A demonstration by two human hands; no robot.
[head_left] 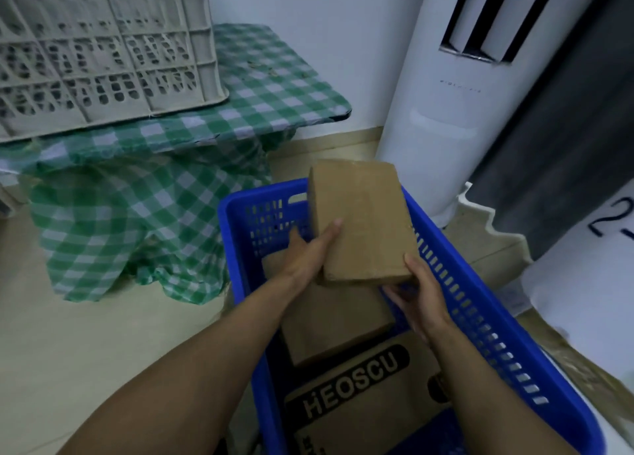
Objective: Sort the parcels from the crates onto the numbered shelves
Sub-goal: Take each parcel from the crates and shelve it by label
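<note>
A plain brown cardboard parcel is lifted above the blue plastic crate, tilted with its far end up. My left hand grips its left edge, fingers on top. Its near right corner is held from below by my right hand, thumb on the corner. Inside the crate lies another brown parcel and a printed carton marked HEOSCU.
A grey lattice crate stands on a low table under a green checked cloth at the left. A white tower unit stands behind the blue crate. A white surface with a handwritten 2 is at the right.
</note>
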